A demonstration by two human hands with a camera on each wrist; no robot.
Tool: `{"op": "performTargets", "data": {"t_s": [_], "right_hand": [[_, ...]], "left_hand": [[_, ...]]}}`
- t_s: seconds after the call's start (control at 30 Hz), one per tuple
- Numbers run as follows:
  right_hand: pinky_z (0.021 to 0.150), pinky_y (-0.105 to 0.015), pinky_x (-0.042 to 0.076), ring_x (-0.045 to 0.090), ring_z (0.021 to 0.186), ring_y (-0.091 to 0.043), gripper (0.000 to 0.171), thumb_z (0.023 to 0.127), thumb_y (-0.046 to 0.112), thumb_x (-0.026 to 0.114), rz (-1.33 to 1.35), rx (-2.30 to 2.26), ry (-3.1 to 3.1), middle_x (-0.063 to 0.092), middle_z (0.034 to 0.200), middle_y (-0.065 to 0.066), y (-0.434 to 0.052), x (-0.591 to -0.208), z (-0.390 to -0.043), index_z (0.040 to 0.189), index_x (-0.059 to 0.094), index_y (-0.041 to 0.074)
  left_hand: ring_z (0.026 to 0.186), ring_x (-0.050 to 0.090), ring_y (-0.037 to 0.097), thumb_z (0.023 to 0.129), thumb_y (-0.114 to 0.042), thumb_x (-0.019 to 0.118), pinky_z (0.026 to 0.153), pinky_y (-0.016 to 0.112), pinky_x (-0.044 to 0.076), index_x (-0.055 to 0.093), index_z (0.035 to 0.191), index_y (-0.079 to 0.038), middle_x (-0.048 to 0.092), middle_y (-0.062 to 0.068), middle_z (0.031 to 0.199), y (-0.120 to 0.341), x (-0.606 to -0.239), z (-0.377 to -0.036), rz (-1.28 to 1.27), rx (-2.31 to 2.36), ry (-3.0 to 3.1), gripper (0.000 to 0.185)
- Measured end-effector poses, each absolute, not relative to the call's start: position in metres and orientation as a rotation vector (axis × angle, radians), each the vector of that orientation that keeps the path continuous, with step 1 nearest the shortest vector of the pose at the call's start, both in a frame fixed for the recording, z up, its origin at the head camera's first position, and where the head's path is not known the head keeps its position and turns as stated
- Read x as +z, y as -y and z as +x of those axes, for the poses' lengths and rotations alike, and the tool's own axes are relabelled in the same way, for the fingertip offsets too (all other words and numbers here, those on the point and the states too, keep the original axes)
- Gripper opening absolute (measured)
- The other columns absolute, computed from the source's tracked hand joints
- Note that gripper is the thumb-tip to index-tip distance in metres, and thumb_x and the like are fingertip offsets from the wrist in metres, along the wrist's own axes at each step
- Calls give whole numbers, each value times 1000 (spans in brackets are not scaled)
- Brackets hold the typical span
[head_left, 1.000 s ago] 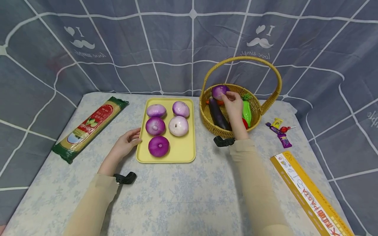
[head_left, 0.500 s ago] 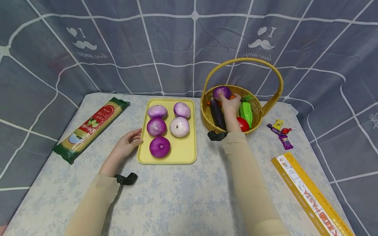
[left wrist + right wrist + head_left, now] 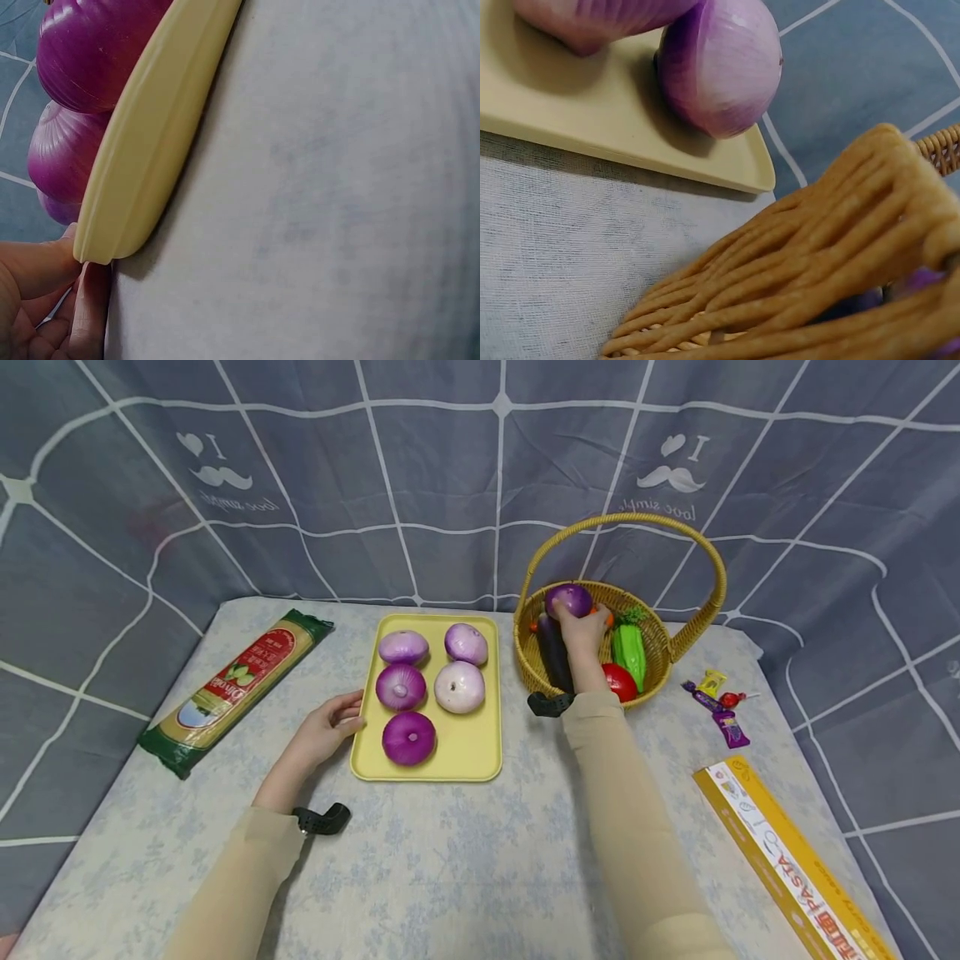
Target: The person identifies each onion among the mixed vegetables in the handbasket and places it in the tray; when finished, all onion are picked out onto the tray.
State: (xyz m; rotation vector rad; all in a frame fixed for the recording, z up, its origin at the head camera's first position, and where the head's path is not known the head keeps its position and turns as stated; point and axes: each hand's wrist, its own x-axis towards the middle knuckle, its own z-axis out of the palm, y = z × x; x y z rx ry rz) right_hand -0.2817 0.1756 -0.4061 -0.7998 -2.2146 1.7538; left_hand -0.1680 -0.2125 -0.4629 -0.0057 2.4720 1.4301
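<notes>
A yellow tray lies mid-table with several purple onions on it, the nearest one at its front. My left hand rests on the cloth with its fingertips touching the tray's left rim. My right hand reaches into the wicker basket and grips another purple onion at the basket's back left. The basket also holds a dark eggplant, a green vegetable and a red one. The right wrist view shows the basket's woven wall beside the tray corner.
A spaghetti packet lies at the left of the table. Wrapped candies sit right of the basket, and a long yellow pasta box lies at the front right. A grey checked cloth hangs behind.
My right hand has moved left and deeper into the basket and now closes on the onion from below. The left hand stays at the tray's edge.
</notes>
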Motion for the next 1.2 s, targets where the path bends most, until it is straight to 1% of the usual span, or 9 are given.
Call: {"op": "performTargets", "data": {"t_s": [0.1, 0.33, 0.43, 0.53, 0.63, 0.8, 1.0, 1.1, 1.2], "right_hand": [[118, -40, 32, 37, 140, -33, 83, 87, 38, 71, -788, 1766, 2197, 35, 150, -23, -177, -408, -284, 146, 26, 2], [118, -41, 32, 40, 139, -34, 84, 88, 40, 71, -766, 1711, 2254, 37, 150, -23, -183, -411, -286, 146, 26, 1], [117, -42, 34, 41, 137, -33, 82, 87, 41, 71, -774, 1698, 2280, 39, 148, -22, -183, -410, -286, 145, 29, 1], [116, -41, 35, 42, 137, -33, 82, 86, 43, 72, -780, 1692, 2290, 40, 148, -20, -183, -408, -285, 144, 31, 2], [116, -41, 35, 43, 137, -32, 81, 85, 41, 74, -768, 1692, 2276, 42, 147, -21, -183, -404, -284, 143, 33, 2], [115, -40, 36, 43, 137, -32, 80, 84, 38, 75, -737, 1676, 2276, 43, 146, -20, -185, -390, -272, 142, 34, 1], [112, -39, 40, 45, 135, -28, 82, 84, 38, 75, -642, 1709, 2302, 43, 147, -19, -185, -376, -250, 145, 32, 4], [107, -40, 45, 48, 131, -28, 84, 84, 39, 75, -554, 1736, 2325, 44, 144, -19, -183, -371, -234, 147, 30, 5], [104, -39, 48, 49, 127, -26, 86, 84, 40, 76, -456, 1731, 2367, 45, 140, -19, -180, -369, -215, 148, 30, 5]], "left_hand": [[131, 49, 36, 101, -11, 54, 108, 44, 42, 33, 153, -3, 50, 24, 141, 213, -463, -168, 1, 1431, -2477, 56], [131, 50, 35, 101, -11, 55, 105, 37, 44, 34, 153, -4, 51, 23, 142, 212, -465, -169, 21, 1422, -2483, 56], [131, 49, 35, 101, -12, 55, 106, 38, 44, 33, 153, -4, 51, 23, 142, 211, -465, -169, 5, 1415, -2480, 57], [132, 48, 35, 101, -12, 55, 108, 43, 43, 33, 153, -5, 50, 23, 142, 212, -466, -169, -5, 1416, -2474, 57], [132, 48, 36, 101, -13, 55, 108, 44, 42, 33, 153, -5, 50, 23, 142, 213, -466, -169, 3, 1410, -2479, 57], [132, 48, 36, 101, -13, 54, 108, 44, 42, 32, 153, -4, 50, 24, 142, 214, -465, -170, 28, 1396, -2490, 57], [132, 48, 36, 101, -12, 54, 108, 44, 43, 33, 153, -5, 50, 23, 142, 214, -463, -170, 10, 1388, -2486, 57], [132, 49, 35, 101, -12, 54, 105, 38, 45, 33, 153, -5, 51, 23, 142, 214, -463, -170, 6, 1382, -2491, 57], [131, 49, 35, 101, -12, 54, 99, 25, 46, 33, 153, -5, 51, 23, 142, 214, -463, -170, 9, 1383, -2492, 56]]}}
